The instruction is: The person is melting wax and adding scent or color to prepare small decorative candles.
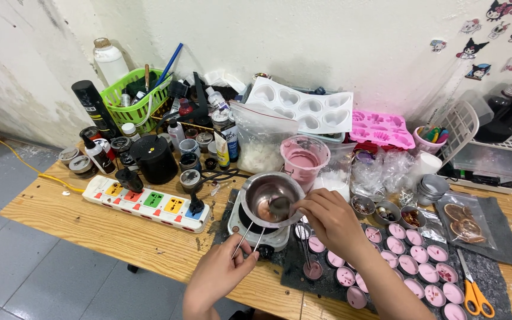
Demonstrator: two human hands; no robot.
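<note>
A metal melting pot with pink liquid at its bottom sits on a small white electric hot plate. My left hand grips the pot's thin wire handle at the near side. My right hand holds a small metal spoon inside the pot. Right of the pot, several small round tins filled with pink wax lie on a dark mat.
A white power strip lies to the left on the wooden table. Behind stand a pink-stained measuring cup, a bag of white flakes, a white heart mould, a pink mould, bottles and a green basket. Orange scissors lie at right.
</note>
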